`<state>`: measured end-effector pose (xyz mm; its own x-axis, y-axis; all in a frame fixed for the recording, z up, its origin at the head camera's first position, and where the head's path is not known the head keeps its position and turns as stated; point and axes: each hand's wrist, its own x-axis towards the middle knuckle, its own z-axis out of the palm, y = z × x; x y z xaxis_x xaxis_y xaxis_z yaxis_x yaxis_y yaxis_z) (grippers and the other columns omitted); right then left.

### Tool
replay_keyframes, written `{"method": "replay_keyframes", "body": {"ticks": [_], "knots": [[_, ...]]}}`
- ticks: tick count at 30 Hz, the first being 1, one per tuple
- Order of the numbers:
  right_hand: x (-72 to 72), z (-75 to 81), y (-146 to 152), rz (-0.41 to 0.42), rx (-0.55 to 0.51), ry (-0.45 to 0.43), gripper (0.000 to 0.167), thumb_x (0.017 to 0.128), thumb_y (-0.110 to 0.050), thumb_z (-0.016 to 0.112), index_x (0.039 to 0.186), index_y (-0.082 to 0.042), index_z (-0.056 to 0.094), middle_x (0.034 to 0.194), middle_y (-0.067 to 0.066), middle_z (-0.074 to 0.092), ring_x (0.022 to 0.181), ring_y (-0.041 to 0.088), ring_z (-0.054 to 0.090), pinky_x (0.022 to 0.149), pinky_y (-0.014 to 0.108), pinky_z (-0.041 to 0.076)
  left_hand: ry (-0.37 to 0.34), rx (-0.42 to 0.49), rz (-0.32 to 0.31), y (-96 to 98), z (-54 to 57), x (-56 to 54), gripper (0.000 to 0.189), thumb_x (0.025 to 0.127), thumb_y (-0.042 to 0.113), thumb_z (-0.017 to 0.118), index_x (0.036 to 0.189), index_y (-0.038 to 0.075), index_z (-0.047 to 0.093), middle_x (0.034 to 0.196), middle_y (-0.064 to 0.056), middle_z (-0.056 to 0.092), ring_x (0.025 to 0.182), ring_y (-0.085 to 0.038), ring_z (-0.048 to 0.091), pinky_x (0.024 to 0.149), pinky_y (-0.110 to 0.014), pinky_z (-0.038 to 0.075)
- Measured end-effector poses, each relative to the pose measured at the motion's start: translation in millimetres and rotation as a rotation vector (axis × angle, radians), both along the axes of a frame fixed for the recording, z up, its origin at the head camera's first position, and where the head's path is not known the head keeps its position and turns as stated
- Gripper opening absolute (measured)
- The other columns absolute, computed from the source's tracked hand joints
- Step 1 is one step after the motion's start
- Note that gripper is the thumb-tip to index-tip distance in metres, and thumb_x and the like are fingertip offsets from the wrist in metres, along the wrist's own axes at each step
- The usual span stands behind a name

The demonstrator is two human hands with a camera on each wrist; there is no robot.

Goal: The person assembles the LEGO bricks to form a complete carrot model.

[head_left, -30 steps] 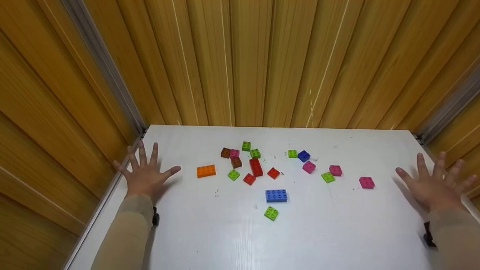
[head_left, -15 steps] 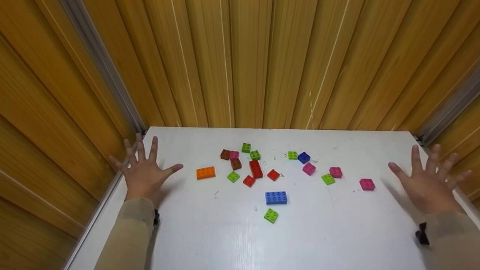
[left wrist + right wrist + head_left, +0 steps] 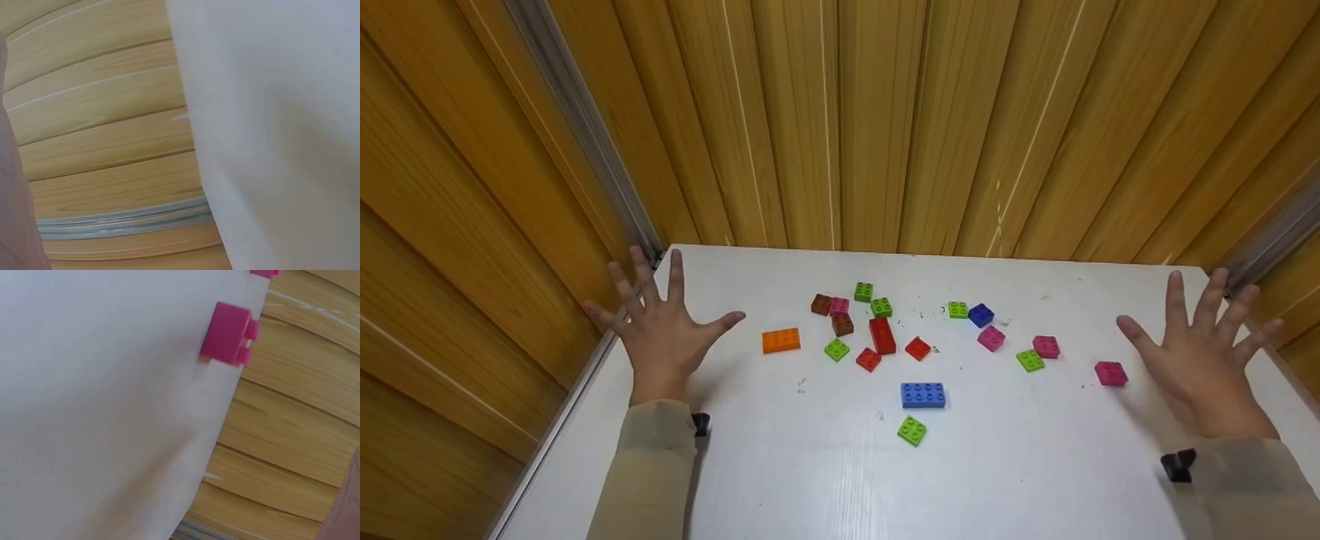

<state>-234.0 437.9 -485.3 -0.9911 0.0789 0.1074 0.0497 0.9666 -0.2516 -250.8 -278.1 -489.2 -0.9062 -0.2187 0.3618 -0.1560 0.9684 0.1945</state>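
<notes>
In the head view my left hand (image 3: 664, 337) hovers over the table's left side, fingers spread wide and holding nothing. The nearest piece to it is an orange toy brick (image 3: 781, 340). On the right side my right hand (image 3: 1204, 356) is spread the same way, also holding nothing, just right of a pink brick (image 3: 1111, 373). That pink brick (image 3: 226, 333) shows in the right wrist view too. Between the hands lie a blue brick (image 3: 922, 395), a light green brick (image 3: 912, 430), a long red brick (image 3: 883, 336) and a dark blue brick (image 3: 981, 315).
The bricks lie loose on a white table (image 3: 780, 465). Several more small ones, such as a brown brick (image 3: 842, 324) and a pink brick (image 3: 991, 338), are scattered toward the back. Yellow wood-look panels (image 3: 870, 127) wall the table at the back and sides.
Both hands have shifted inward and slightly up in the head view, the right hand more so, coming closer to the rightmost pink brick. The view has shifted slightly; the bricks keep their arrangement.
</notes>
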Motion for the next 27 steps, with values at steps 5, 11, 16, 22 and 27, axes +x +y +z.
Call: {"method": "replay_keyframes", "body": {"ticks": [5,11,16,22,27], "knots": [[1.0,1.2,-23,0.023,-0.029,0.036,0.112,0.106,-0.087,0.032,0.174,-0.025,-0.034,0.170,0.011,-0.060,0.155,0.053,-0.056,0.116,0.085,-0.036,0.061,0.051,0.001,12.2,6.4,1.3,0.136,0.077,0.109,0.050,0.180,0.043,-0.009,0.185,-0.001,-0.039,0.174,-0.044,-0.030,0.126,-0.087,-0.023],[3.8,-3.1,-52,0.022,-0.146,0.130,0.115,0.106,-0.078,0.052,0.181,-0.019,-0.014,0.183,0.019,-0.039,0.167,0.057,-0.038,0.125,0.087,-0.022,0.124,0.106,-0.053,28.7,10.2,0.3,0.134,0.077,0.103,0.061,0.183,0.038,0.009,0.192,-0.008,-0.015,0.177,-0.049,-0.012,0.133,-0.083,-0.014],[8.3,4.4,-70,0.018,-0.309,0.163,0.122,0.100,-0.064,0.076,0.183,-0.025,-0.005,0.188,0.014,-0.027,0.174,0.055,-0.017,0.115,0.097,0.019,0.180,0.135,-0.125,44.9,20.6,0.7,0.128,0.078,0.097,0.069,0.181,0.032,0.028,0.193,-0.010,0.002,0.177,-0.049,0.000,0.137,-0.081,-0.004],[11.6,8.1,-90,0.067,-0.655,0.243,0.113,0.100,-0.038,0.085,0.183,-0.028,0.010,0.192,0.010,-0.004,0.177,0.048,0.004,0.138,0.074,0.018,0.229,0.209,-0.186,59.2,30.4,6.1,0.123,0.077,0.088,0.077,0.178,0.031,0.037,0.191,-0.013,0.012,0.176,-0.045,0.008,0.138,-0.078,0.005],[12.1,3.9,-104,0.123,-0.764,0.206,0.106,0.103,-0.025,0.082,0.183,-0.027,0.012,0.192,0.008,0.007,0.176,0.045,0.017,0.143,0.055,0.023,0.227,0.250,-0.213,68.7,33.2,13.3,0.121,0.078,0.087,0.077,0.177,0.030,0.038,0.190,-0.014,0.017,0.175,-0.045,0.013,0.138,-0.079,0.011]]}}
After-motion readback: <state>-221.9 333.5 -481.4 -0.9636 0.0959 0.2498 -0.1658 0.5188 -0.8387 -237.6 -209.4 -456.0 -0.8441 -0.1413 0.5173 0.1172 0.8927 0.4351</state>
